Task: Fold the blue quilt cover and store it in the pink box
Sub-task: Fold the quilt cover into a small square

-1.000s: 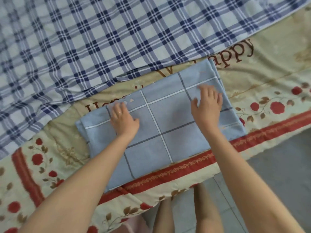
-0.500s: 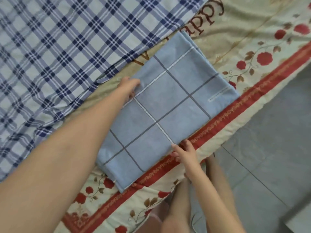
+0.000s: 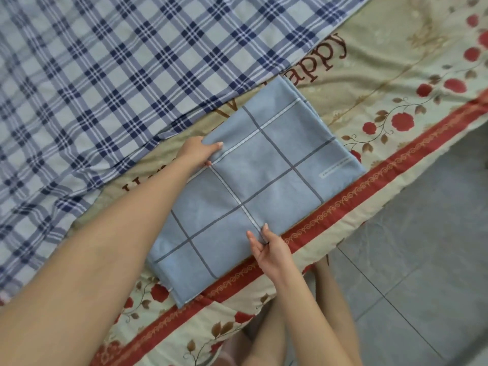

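Currently pinching folded quilt cover (image 3: 250, 186) at far edge with left hand (image 3: 196, 151), near edge with right hand (image 3: 269, 253); likely unfolding of layers if lifted unevenly.

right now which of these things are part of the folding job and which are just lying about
Job: blue quilt cover, folded; left hand gripping its far edge; right hand pinching its near edge.
Lying about: plaid sheet; floral bedspread underneath; tiled floor.
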